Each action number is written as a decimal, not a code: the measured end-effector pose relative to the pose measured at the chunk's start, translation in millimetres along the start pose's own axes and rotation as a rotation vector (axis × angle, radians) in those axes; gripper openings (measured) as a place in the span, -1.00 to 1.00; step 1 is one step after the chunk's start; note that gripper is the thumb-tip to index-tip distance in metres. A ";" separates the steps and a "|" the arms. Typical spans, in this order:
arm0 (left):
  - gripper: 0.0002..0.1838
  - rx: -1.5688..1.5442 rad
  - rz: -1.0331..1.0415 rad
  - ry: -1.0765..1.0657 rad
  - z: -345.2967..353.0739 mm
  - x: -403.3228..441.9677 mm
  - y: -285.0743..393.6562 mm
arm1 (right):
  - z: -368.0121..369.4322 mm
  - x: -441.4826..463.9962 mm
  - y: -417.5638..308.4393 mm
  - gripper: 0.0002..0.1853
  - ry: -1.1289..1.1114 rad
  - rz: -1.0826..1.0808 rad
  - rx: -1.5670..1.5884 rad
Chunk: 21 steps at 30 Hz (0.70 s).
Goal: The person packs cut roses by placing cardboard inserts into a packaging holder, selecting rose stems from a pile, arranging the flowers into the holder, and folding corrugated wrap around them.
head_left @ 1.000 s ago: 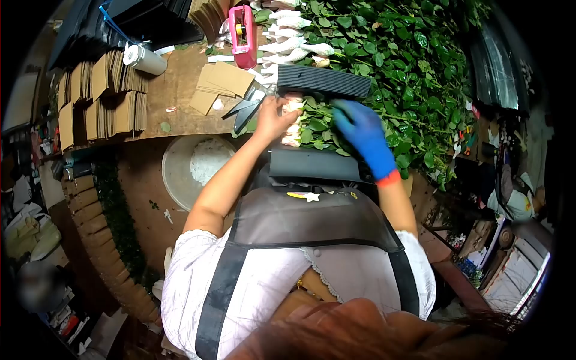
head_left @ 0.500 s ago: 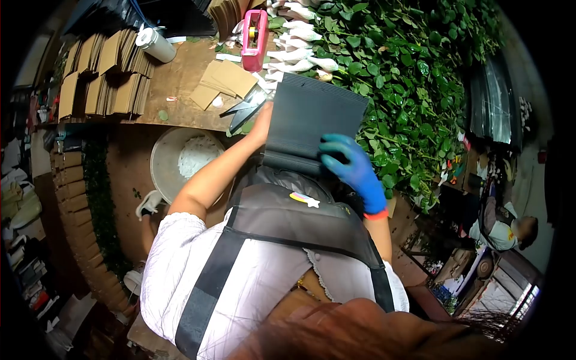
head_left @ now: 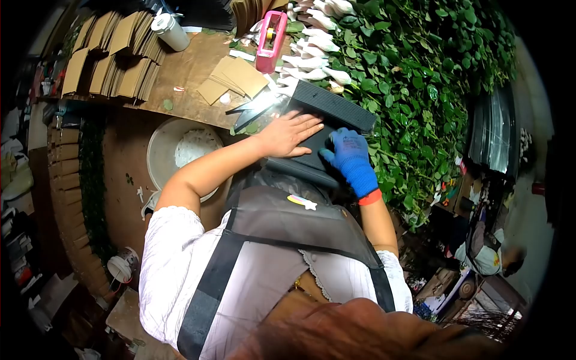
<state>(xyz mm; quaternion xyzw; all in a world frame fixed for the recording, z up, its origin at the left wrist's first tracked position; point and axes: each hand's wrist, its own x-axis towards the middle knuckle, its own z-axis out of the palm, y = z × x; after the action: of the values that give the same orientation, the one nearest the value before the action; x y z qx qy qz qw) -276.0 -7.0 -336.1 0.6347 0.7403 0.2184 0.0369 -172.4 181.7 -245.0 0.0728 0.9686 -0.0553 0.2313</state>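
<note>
A dark corrugated sheet [head_left: 315, 161] lies at the near edge of the table, close against my apron. Its ribbed far flap [head_left: 333, 105] stands folded up, and a ribbed strip runs along the near side. My left hand [head_left: 288, 134], bare, rests flat on the sheet with fingers stretched toward the flap. In a blue glove with a red cuff, my right hand [head_left: 351, 153] presses on the sheet's right part, thumb apart from the bent fingers. Scissors [head_left: 246, 114] with dark handles lie left of the sheet, partly lost in glare.
Leafy stems [head_left: 414, 108] with white-wrapped heads [head_left: 312, 51] cover the right side. A pink tape dispenser [head_left: 271, 45], cardboard pieces [head_left: 234, 78], cardboard stacks [head_left: 123, 72] and a white bottle [head_left: 171, 31] stand on the table. Below is a white bucket [head_left: 157, 159]. Another person [head_left: 489, 255] is at far right.
My left hand has moved from the sheet's left edge onto its surface. The sheet's far part is now folded up. My right hand has shifted slightly, staying at the right side.
</note>
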 end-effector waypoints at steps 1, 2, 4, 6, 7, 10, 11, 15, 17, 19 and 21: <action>-0.21 0.005 -0.003 -0.002 0.8 0.7 -0.1 | -7.1 -0.1 -3.1 -0.61 -0.058 -0.024 -0.035; -0.22 0.009 -0.006 -0.006 0.7 0.7 0.3 | 5.8 6.6 0.9 -0.65 -0.012 -0.160 0.024; -0.27 0.030 0.001 0.018 7.3 0.5 -1.8 | 41.0 32.3 -2.9 -0.68 -0.022 -0.165 -0.049; -0.31 0.061 0.011 -0.019 4.6 2.0 -1.8 | 29.5 44.2 -14.0 -0.74 -0.071 -0.231 -0.175; -0.33 0.076 0.017 -0.040 2.6 1.3 -2.9 | 11.8 45.0 -24.7 -0.73 0.013 -0.304 -0.084; -0.41 -0.356 -0.105 0.071 21.4 -2.3 -8.0 | -27.4 55.9 -88.0 -0.72 0.250 -0.464 0.140; -0.42 -0.184 0.028 0.154 40.5 -1.0 -12.9 | -21.3 75.5 -109.2 -0.72 0.326 -0.490 0.180; -0.31 -0.041 0.000 -0.024 16.0 4.9 -6.5 | 32.9 195.5 -166.7 -0.39 0.368 -0.267 0.015; -0.29 -0.056 -0.001 -0.042 21.3 2.0 -8.4 | 37.2 231.9 -180.3 -0.17 0.309 -0.198 0.006; -0.30 -0.027 -0.002 -0.049 18.5 3.7 -6.8 | 65.4 268.2 -185.3 0.04 0.197 -0.070 -0.062; -0.31 -0.009 0.009 -0.059 22.6 3.7 -10.1 | 35.3 245.4 -184.2 -0.19 0.111 -0.052 -0.010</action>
<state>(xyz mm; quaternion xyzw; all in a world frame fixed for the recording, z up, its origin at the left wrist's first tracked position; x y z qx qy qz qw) -278.6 1.8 -359.4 0.6438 0.7352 0.2033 0.0607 -404.2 24.0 -374.7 0.0493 0.9817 -0.0523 0.1762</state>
